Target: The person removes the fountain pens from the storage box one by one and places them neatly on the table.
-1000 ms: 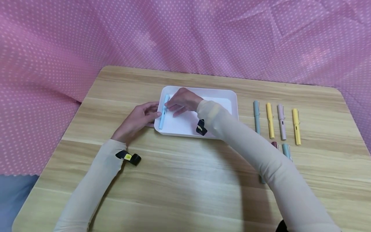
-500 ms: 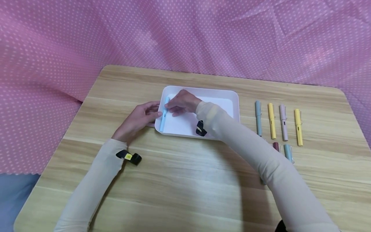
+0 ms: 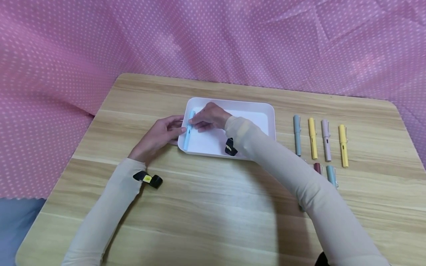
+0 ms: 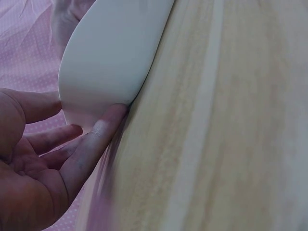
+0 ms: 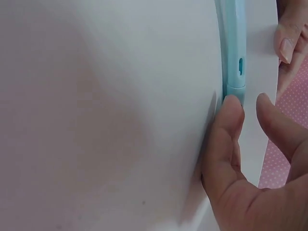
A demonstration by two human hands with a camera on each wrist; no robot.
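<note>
A light blue pen [image 3: 188, 135] lies lengthwise along the left end of the white tray [image 3: 213, 146], inside it. My right hand [image 3: 209, 117] reaches over the tray, and its index fingertip touches the pen's cap end. In the right wrist view the thumb [image 5: 279, 120] stands apart from the pen [image 5: 236, 43]. My left hand [image 3: 158, 135] holds the tray's left end from outside. Its thumb lies at the rim, and a finger [image 4: 98, 134] rests low against the outer wall, close to the tabletop.
Right of the tray, a row holds a grey-blue pen [image 3: 297, 135], yellow pens [image 3: 343, 146] and a lilac pen [image 3: 326, 140]. A dark red pen [image 3: 317, 168] and a teal pen [image 3: 331, 175] lie nearer, partly behind my right sleeve [image 3: 299, 177]. Pink dotted cloth [image 3: 213, 40] hangs behind the wooden table [image 3: 199, 207].
My right hand's fingers have drawn in slightly at the pen, which has shifted a little toward me along the tray's left end. The left hand stays put.
</note>
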